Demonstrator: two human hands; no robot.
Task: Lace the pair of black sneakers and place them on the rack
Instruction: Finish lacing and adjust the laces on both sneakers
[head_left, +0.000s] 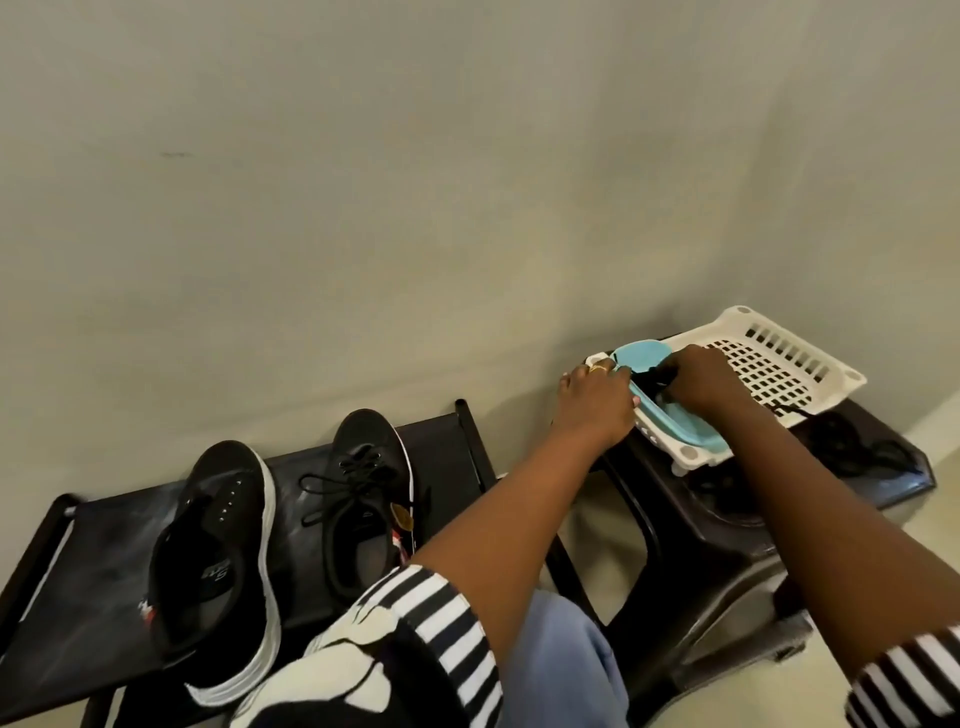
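Right of rack (119, 525), over basket (779, 358): right hand (701, 376) pinching lace (655, 382), left hand (597, 397) gripping basket edge. Unlaced sneaker (218, 561) far left, toe toward wall; left hand nearer.

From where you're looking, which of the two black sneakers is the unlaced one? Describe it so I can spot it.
Find the low black rack against the wall, left of the stool. Two black sneakers stand on it, toes to the wall. The unlaced sneaker is the left, nearer one, with bare eyelets and a thick white sole; the laced sneaker has a tied bow.
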